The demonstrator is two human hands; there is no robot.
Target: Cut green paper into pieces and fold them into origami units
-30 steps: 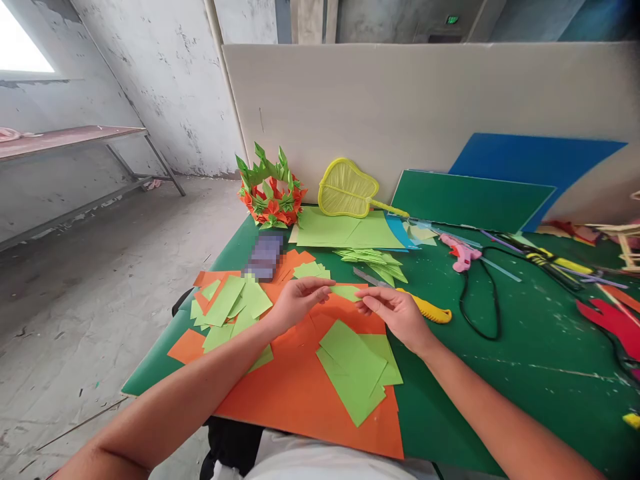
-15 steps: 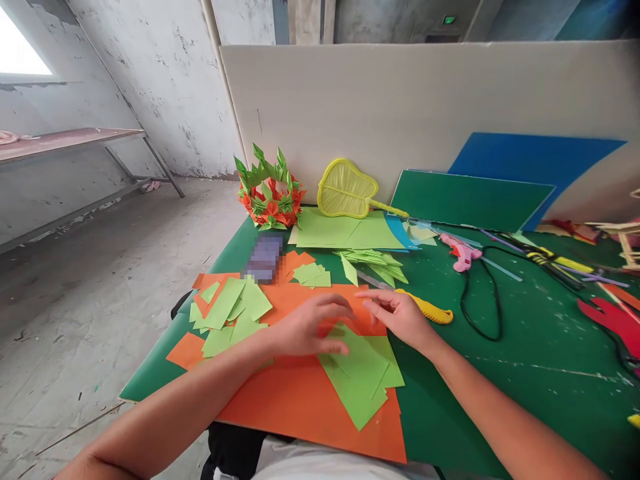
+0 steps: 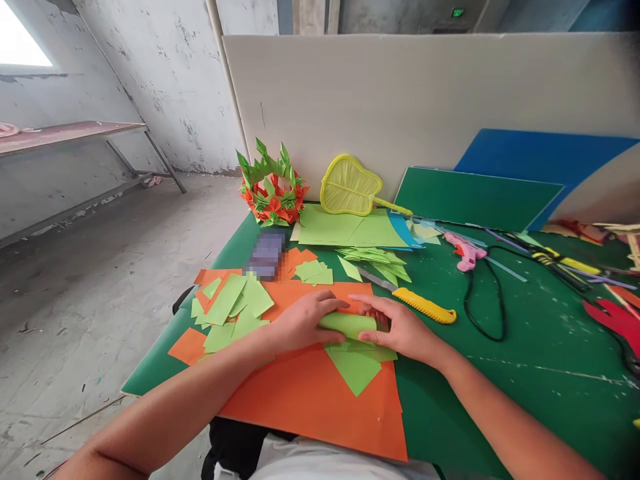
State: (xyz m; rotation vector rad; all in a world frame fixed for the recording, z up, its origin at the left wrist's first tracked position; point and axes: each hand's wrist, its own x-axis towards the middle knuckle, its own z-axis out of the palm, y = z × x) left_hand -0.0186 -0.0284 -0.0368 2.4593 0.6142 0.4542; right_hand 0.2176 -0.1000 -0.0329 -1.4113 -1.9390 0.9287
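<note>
My left hand (image 3: 313,320) and my right hand (image 3: 397,327) grip opposite ends of a green paper sheet (image 3: 347,325), which curves upward between them. Fingers lie behind the sheet and both thumbs are in front. Beneath it, more green paper pieces (image 3: 356,373) lie on a large orange sheet (image 3: 310,400). To the left is a loose heap of cut green pieces (image 3: 233,307). Past my right hand rests a utility knife (image 3: 425,305) with a yellow handle, its blade lying beside a stack of folded green paper strips (image 3: 383,261).
An orange and green folded-paper crown (image 3: 274,190) stands at the back left, beside a yellow fan (image 3: 350,185). A pink glue gun (image 3: 465,252) with a black cord lies to the right. Red-handled pliers (image 3: 607,320) sit at the far right of the green table (image 3: 500,400).
Both hands have closed on a green sheet from the pile in front of me and bent it upward. Before, they hovered over the pile with fingers apart.
</note>
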